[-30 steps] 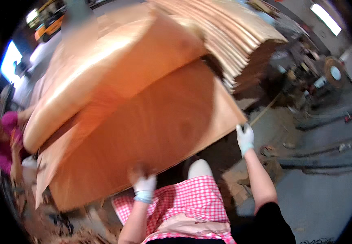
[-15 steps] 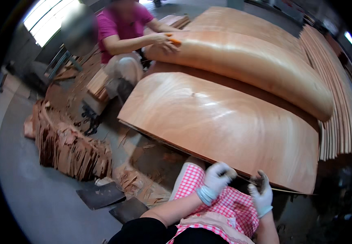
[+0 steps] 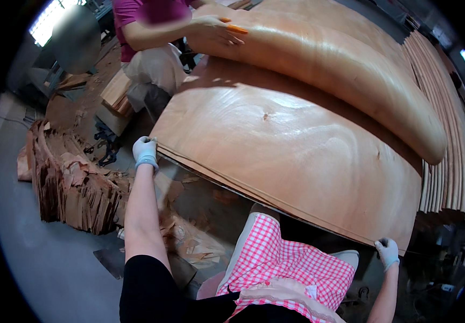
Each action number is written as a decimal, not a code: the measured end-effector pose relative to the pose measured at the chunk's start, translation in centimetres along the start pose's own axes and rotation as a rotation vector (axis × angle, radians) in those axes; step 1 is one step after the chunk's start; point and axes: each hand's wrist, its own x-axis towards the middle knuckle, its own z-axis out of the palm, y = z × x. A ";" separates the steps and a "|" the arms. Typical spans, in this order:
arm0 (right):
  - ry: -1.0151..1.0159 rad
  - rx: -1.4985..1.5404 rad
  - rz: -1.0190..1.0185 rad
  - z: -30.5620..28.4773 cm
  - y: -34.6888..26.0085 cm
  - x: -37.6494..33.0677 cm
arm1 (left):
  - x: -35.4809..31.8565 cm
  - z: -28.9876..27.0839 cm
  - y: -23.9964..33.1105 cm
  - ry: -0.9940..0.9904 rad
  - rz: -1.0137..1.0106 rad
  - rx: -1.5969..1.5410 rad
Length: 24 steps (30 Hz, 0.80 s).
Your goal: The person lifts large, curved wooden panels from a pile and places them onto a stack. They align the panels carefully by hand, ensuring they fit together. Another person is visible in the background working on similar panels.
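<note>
- Wood sheet, 1, thin, pale brown: lies spread in front of the person, near edge toward the lap; its layers show along that edge, slightly out of line.
- Curled sheet, 1: bent back on itself in a long roll over the far part of the wood sheet, its shadow falling below.
- Progress, as judged: the wood sheet looks laid out, with its near edge in hand at 2 places; the curled sheet is not yet flat, and the near layers are not fully flush.
- Left hand, white glove: fingers closed on the near left corner; arm reaching well forward, nearly straight.
- Right hand, white glove: fingers bent in around the near edge, close to the right corner; forearm rising from the lower edge, arms spread wide.
- Co-worker's hand, 1: laid on the curled sheet's left end, an orange object at its fingers.
- Scrap stack, ragged brown pieces: on the floor at left.
- Wavy sheet pile: right of the wood sheet.
</note>
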 end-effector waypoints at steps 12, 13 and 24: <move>-0.183 -0.227 0.209 1.6 -3.4 2.8 | -5.6 0.7 7.3 0.040 -0.110 0.477; -0.216 -0.182 0.209 1.4 -3.3 2.9 | -8.0 0.6 10.6 0.133 -0.112 0.695; -0.226 -0.162 0.165 2.3 -3.6 3.1 | -51.3 17.1 22.4 -0.700 1.053 0.320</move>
